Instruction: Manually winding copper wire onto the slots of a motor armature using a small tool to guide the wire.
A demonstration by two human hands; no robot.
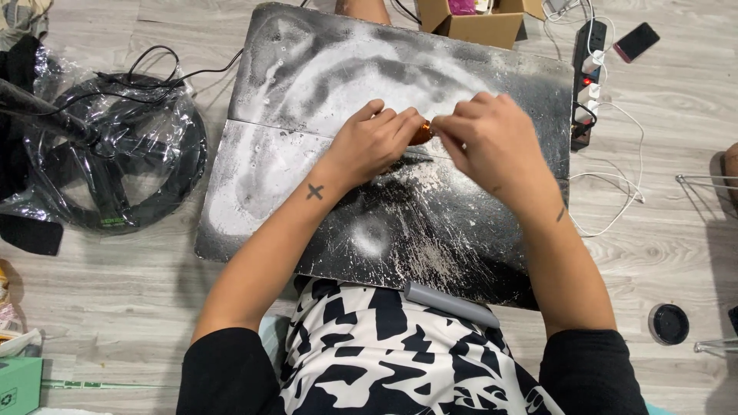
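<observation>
I see a floor [676, 138] of pale grey wood-look planks under even, soft light. On it lies a black board [323, 69] with white spray marks, and a power strip [588, 69] sits beside it.

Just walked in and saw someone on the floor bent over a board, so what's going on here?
A person sits on the floor with a dark, white-smeared board in front of them. Their left hand grips a small copper-coloured object while the right hand pinches at its end; what exactly it is stays hidden. A grey bar lies on their patterned lap. A power strip sits beside the board.
</observation>
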